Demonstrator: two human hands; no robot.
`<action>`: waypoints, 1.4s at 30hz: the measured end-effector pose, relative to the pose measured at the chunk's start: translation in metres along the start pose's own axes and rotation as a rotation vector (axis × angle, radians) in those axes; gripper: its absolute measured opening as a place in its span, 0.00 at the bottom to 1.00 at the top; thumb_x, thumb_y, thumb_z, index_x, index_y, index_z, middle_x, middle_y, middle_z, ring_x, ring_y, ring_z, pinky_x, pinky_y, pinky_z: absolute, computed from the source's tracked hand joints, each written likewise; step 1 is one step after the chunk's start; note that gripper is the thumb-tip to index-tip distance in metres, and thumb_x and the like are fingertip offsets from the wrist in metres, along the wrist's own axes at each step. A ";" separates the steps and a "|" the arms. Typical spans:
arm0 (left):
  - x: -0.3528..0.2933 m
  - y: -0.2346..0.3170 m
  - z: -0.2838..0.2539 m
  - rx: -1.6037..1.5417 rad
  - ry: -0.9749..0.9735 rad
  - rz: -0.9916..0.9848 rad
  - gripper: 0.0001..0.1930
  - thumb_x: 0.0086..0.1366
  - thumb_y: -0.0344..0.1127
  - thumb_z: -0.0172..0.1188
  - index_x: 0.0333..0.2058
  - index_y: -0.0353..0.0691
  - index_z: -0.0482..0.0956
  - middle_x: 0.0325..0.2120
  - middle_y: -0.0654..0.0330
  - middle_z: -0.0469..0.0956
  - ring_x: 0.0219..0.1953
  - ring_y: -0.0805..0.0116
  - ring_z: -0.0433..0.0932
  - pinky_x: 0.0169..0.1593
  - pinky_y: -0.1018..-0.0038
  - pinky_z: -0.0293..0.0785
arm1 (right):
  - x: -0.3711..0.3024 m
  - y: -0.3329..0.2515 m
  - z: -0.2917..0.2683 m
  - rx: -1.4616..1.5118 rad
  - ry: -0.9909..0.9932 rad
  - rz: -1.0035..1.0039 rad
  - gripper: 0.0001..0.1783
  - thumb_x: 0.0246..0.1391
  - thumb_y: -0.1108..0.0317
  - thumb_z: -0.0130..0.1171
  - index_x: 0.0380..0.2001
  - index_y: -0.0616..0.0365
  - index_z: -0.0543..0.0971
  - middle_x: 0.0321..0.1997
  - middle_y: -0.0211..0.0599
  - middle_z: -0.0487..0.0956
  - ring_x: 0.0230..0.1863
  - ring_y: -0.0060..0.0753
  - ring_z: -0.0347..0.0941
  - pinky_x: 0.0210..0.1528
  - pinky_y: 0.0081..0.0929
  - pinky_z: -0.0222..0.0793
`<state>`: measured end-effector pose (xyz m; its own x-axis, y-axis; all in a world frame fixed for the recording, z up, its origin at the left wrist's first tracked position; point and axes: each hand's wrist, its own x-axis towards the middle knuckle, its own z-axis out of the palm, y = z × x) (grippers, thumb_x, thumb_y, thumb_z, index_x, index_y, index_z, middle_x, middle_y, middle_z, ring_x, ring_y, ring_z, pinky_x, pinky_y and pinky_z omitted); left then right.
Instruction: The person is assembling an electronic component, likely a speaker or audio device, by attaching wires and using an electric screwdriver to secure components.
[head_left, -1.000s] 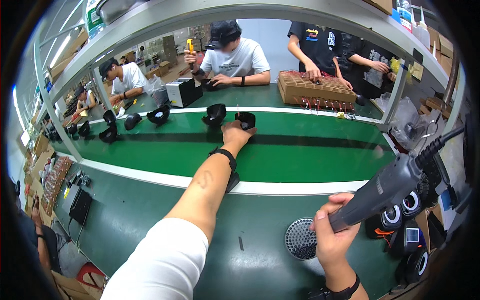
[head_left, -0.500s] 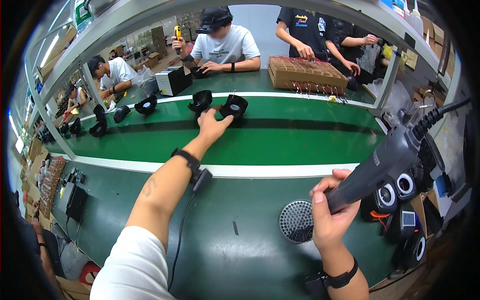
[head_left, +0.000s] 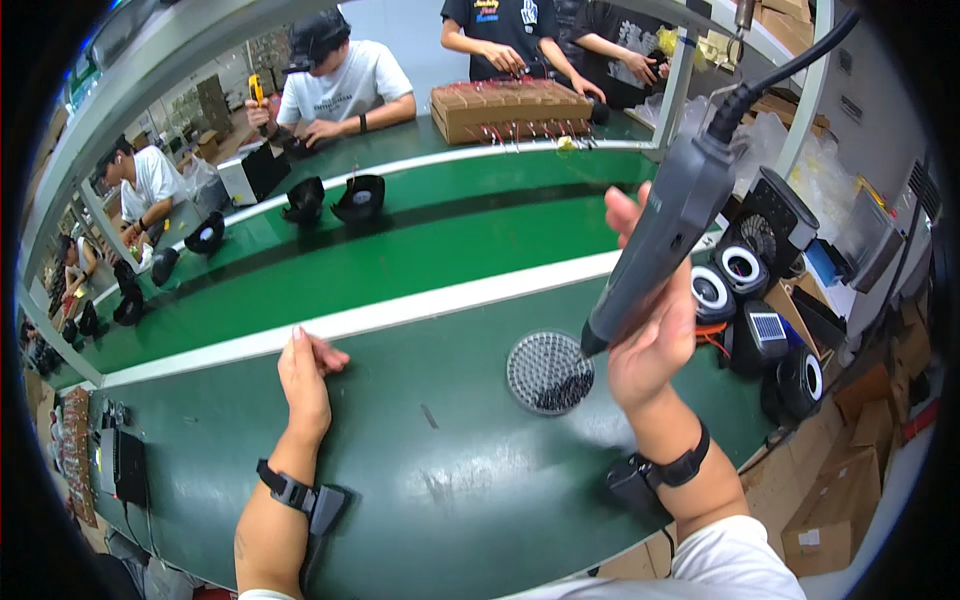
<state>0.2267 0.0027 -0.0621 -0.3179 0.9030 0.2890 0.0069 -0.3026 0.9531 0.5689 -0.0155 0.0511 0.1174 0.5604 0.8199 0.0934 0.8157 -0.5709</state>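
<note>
My right hand (head_left: 655, 350) holds a dark grey electric screwdriver (head_left: 660, 220) with a thick cable at its upper end. The tool slants down to the left, its tip at the right edge of a round screw tray (head_left: 545, 365). That tray has rows of small holes, and dark screws are heaped toward its lower right. My left hand (head_left: 305, 380) is empty over the bench near its white edge strip, fingers stretched and thumb apart. Beyond it, two black rounded housings (head_left: 360, 198) sit on the green conveyor belt, out of the hand's reach.
Several black speaker-like units with white rings (head_left: 741, 264) stand at the right, beside cardboard boxes (head_left: 830, 510). A black box (head_left: 122, 465) lies at the bench's left end. Across the belt, people work near a brown carton (head_left: 510, 108) with wires. Metal frame posts (head_left: 678, 90) rise beyond the belt.
My left hand has let go of the black housings and drawn back to the bench. The screwdriver has tilted steeper, its tip now at the screw tray. The view has turned right.
</note>
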 end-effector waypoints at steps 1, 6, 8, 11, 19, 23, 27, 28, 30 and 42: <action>-0.001 0.002 0.002 0.006 0.006 -0.048 0.24 0.76 0.50 0.40 0.30 0.36 0.72 0.16 0.61 0.69 0.24 0.70 0.73 0.31 0.75 0.70 | 0.001 -0.004 0.002 0.050 0.051 0.013 0.46 0.63 0.37 0.27 0.67 0.69 0.57 0.64 0.55 0.68 0.68 0.47 0.62 0.71 0.42 0.47; 0.003 -0.001 -0.003 0.073 -0.029 -0.075 0.18 0.75 0.45 0.45 0.36 0.38 0.76 0.20 0.65 0.75 0.25 0.77 0.75 0.31 0.80 0.69 | 0.015 -0.020 -0.003 -0.022 0.018 0.069 0.40 0.65 0.41 0.26 0.65 0.64 0.61 0.57 0.49 0.76 0.59 0.38 0.71 0.63 0.34 0.58; 0.003 -0.004 -0.001 0.089 -0.067 -0.068 0.18 0.75 0.45 0.45 0.36 0.38 0.76 0.20 0.65 0.75 0.25 0.77 0.75 0.31 0.81 0.69 | 0.015 -0.021 -0.007 -0.071 0.017 0.072 0.40 0.65 0.40 0.28 0.65 0.64 0.61 0.57 0.49 0.76 0.59 0.37 0.71 0.63 0.34 0.58; 0.004 -0.007 0.005 0.109 -0.107 -0.053 0.17 0.74 0.45 0.46 0.35 0.38 0.77 0.21 0.65 0.76 0.25 0.78 0.75 0.31 0.81 0.68 | 0.015 -0.028 -0.011 -0.066 0.028 0.089 0.38 0.64 0.43 0.37 0.64 0.65 0.62 0.57 0.49 0.75 0.59 0.37 0.70 0.62 0.33 0.60; -0.001 -0.006 -0.002 0.174 -0.124 -0.046 0.16 0.74 0.44 0.48 0.36 0.39 0.77 0.22 0.66 0.76 0.26 0.79 0.75 0.32 0.82 0.68 | -0.001 -0.047 -0.013 -0.417 0.322 -0.376 0.31 0.56 0.60 0.51 0.59 0.70 0.64 0.66 0.54 0.64 0.65 0.40 0.63 0.65 0.35 0.59; 0.000 -0.009 -0.003 0.192 -0.142 -0.031 0.15 0.74 0.44 0.48 0.36 0.39 0.77 0.22 0.66 0.76 0.26 0.79 0.75 0.32 0.82 0.68 | -0.058 -0.078 -0.032 -0.454 -0.601 -0.278 0.15 0.41 0.58 0.65 0.32 0.53 0.77 0.29 0.35 0.76 0.31 0.40 0.73 0.40 0.38 0.70; 0.003 -0.009 0.003 0.197 -0.157 -0.038 0.15 0.74 0.44 0.49 0.36 0.39 0.78 0.22 0.66 0.76 0.26 0.79 0.74 0.32 0.82 0.68 | -0.107 -0.041 -0.021 -0.791 -0.513 0.284 0.38 0.38 0.59 0.73 0.50 0.68 0.68 0.50 0.55 0.71 0.52 0.55 0.67 0.53 0.44 0.65; 0.002 -0.008 0.003 0.207 -0.163 -0.040 0.15 0.74 0.43 0.49 0.36 0.38 0.78 0.22 0.66 0.76 0.26 0.79 0.74 0.32 0.82 0.68 | -0.111 -0.034 -0.021 -0.867 -0.499 0.325 0.45 0.38 0.57 0.74 0.54 0.71 0.64 0.54 0.59 0.67 0.55 0.57 0.65 0.57 0.46 0.62; 0.003 -0.009 -0.001 0.212 -0.162 -0.026 0.15 0.73 0.41 0.49 0.37 0.37 0.79 0.22 0.66 0.76 0.26 0.79 0.73 0.32 0.82 0.68 | -0.112 -0.024 -0.015 -0.997 -0.505 0.378 0.60 0.38 0.48 0.73 0.64 0.76 0.52 0.60 0.65 0.61 0.61 0.62 0.59 0.65 0.50 0.55; 0.002 -0.019 0.032 0.102 -0.187 -0.085 0.13 0.71 0.39 0.52 0.33 0.36 0.79 0.20 0.66 0.76 0.24 0.81 0.72 0.31 0.81 0.68 | -0.107 0.008 -0.004 -1.259 -0.422 0.302 0.59 0.37 0.52 0.71 0.68 0.66 0.52 0.69 0.61 0.55 0.69 0.61 0.51 0.69 0.55 0.43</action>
<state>0.2565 0.0201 -0.0767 -0.1397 0.9677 0.2100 0.0865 -0.1993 0.9761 0.5613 -0.0695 -0.0413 0.0064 0.8781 0.4785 0.9756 0.0995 -0.1956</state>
